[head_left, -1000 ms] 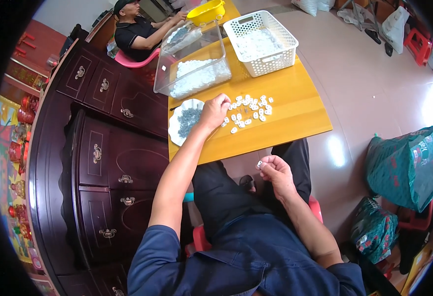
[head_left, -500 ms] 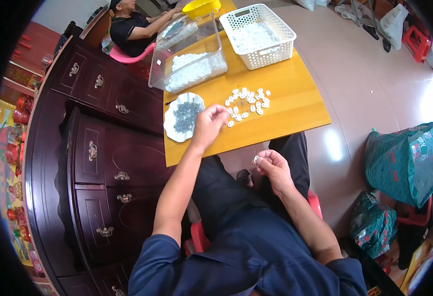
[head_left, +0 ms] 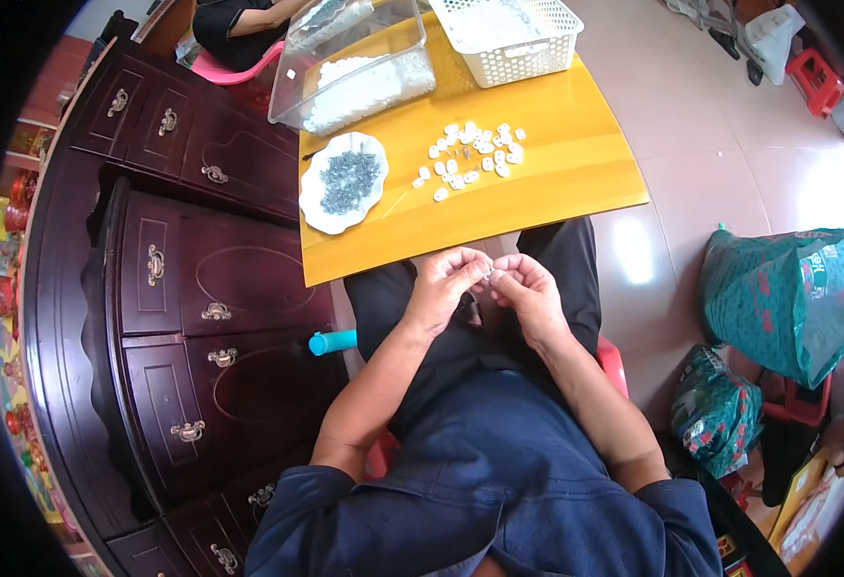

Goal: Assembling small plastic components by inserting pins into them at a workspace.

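Over my lap, just off the table's near edge, my left hand (head_left: 451, 288) and my right hand (head_left: 532, 296) meet fingertip to fingertip. My right thumb and fingers pinch a small white plastic piece (head_left: 488, 275), mostly covered by the fingers. My left fingers are pinched against it; whatever they hold is too small to tell. On the yellow wooden table (head_left: 557, 183) lie many loose white oval pieces with holes (head_left: 501, 171), a few tiny dark bits among them. Left of these, a white scalloped dish (head_left: 312, 199) holds a heap of small dark grey parts (head_left: 350, 181).
A clear plastic bin (head_left: 422, 77) with white pieces and a white perforated basket (head_left: 528, 65) stand at the table's far side. Dark wooden cabinets (head_left: 239, 308) line my left, near a turquoise cylinder (head_left: 334, 342). Green bags (head_left: 778, 298) sit at right. Another person's arm (head_left: 260, 17) shows far left.
My left hand has left the loose white pieces on the table and come down and right to meet my right hand. The view has shifted, so the table sits higher.
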Action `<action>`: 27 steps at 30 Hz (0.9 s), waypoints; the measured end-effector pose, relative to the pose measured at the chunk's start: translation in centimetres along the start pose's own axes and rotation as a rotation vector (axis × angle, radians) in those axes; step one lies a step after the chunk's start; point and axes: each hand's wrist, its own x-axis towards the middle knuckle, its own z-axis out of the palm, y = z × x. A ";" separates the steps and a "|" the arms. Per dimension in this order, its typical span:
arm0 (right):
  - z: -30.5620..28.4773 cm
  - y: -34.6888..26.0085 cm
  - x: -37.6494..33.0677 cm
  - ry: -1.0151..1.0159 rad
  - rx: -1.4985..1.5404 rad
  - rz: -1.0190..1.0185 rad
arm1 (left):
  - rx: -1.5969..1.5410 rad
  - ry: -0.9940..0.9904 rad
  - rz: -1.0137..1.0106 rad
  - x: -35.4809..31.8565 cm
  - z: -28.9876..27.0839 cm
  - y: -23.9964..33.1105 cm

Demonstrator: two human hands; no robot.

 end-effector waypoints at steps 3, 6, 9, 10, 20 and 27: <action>0.4 -0.2 -0.2 0.024 0.015 0.003 | 0.012 0.005 0.011 -0.3 -0.4 -0.4; 0.4 -0.2 -0.2 0.036 0.031 -0.006 | 0.061 0.000 0.064 -0.3 -0.5 -0.5; 0.6 -0.6 -0.3 0.059 0.031 -0.008 | 0.139 0.004 0.090 -0.5 -0.4 -0.3; 0.6 -0.7 -0.3 0.062 0.035 -0.006 | 0.156 0.018 0.098 -0.5 -0.4 -0.3; 0.3 -0.5 -0.2 0.019 -0.015 -0.069 | 0.262 0.036 0.096 -0.4 -0.4 0.5; 0.2 -0.3 -0.1 0.025 -0.087 -0.063 | 0.316 0.012 0.110 -0.5 -0.7 0.8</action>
